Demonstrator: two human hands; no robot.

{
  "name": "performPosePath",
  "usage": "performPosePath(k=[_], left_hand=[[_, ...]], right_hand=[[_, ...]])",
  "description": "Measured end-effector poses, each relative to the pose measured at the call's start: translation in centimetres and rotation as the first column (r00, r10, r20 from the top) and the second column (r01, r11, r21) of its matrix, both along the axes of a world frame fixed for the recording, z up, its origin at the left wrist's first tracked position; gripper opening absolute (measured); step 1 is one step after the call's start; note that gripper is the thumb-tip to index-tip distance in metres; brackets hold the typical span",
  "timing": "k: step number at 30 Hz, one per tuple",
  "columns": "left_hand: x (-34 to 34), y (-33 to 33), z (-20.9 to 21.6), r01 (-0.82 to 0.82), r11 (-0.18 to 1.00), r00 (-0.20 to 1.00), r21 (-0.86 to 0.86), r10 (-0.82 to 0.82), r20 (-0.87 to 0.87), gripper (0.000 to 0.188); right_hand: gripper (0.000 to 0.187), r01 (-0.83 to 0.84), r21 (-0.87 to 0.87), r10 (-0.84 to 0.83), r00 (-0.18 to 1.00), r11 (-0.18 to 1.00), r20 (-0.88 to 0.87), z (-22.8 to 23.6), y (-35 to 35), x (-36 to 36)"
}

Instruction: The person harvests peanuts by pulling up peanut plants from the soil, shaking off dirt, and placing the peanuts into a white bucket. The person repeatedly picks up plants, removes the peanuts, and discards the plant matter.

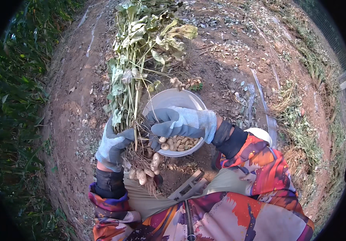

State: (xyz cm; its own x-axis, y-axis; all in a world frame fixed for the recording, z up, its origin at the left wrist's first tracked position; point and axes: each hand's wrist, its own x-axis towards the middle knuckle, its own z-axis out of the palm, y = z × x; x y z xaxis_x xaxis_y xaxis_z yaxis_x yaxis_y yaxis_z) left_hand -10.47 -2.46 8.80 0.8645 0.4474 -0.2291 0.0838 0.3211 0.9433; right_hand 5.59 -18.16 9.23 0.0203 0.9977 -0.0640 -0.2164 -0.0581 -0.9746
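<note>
Both of my hands wear grey-and-blue work gloves. My left hand (114, 145) is closed around the lower stems of an uprooted peanut plant (130, 60), whose leafy tops point away from me. Its tangled roots hang toward my lap, with several pale peanuts (141, 176) attached. My right hand (185, 121) reaches across a white bucket (199, 100), its curled fingers closed on the plant at the root end; their tips are partly hidden. Loose peanuts (183, 143) lie inside the bucket, under my right hand.
Beyond the bucket, more peanuts (192, 83) with roots lie on the dry soil. A strip of plastic film (265, 100) and pulled plants (301, 132) are on the right. Dense green crops (16, 80) line the left. A wooden frame piece (189, 185) sits between my legs.
</note>
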Motion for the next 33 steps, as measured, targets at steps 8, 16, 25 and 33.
performPosePath(k=[8, 16, 25, 33], left_hand=[[0.0, 0.5, -0.8, 0.032, 0.999, 0.999, 0.001, -0.032, -0.044, 0.066], [0.3, -0.7, -3.1, 0.06, 0.97, 0.986, -0.234, -0.021, 0.165, 0.053], [2.2, -2.1, -1.9, 0.23, 0.969, 0.956, -0.094, -0.206, 0.21, 0.055], [3.2, -2.2, -3.7, 0.086, 0.991, 0.996, -0.102, -0.089, -0.03, 0.061]], right_hand=[[0.02, 0.006, 0.102, -0.051, 0.891, 0.995, 0.451, -2.5, 0.3, 0.3], [0.034, 0.014, 0.225, -0.168, 0.715, 0.974, 0.679, -2.2, 0.2, 0.9], [0.025, 0.038, -0.002, -0.024, 0.663, 0.999, 0.748, -4.2, 1.8, 1.3], [0.02, 0.289, -0.193, 0.173, 0.094, 0.938, 0.98, -2.6, 2.8, -0.4]])
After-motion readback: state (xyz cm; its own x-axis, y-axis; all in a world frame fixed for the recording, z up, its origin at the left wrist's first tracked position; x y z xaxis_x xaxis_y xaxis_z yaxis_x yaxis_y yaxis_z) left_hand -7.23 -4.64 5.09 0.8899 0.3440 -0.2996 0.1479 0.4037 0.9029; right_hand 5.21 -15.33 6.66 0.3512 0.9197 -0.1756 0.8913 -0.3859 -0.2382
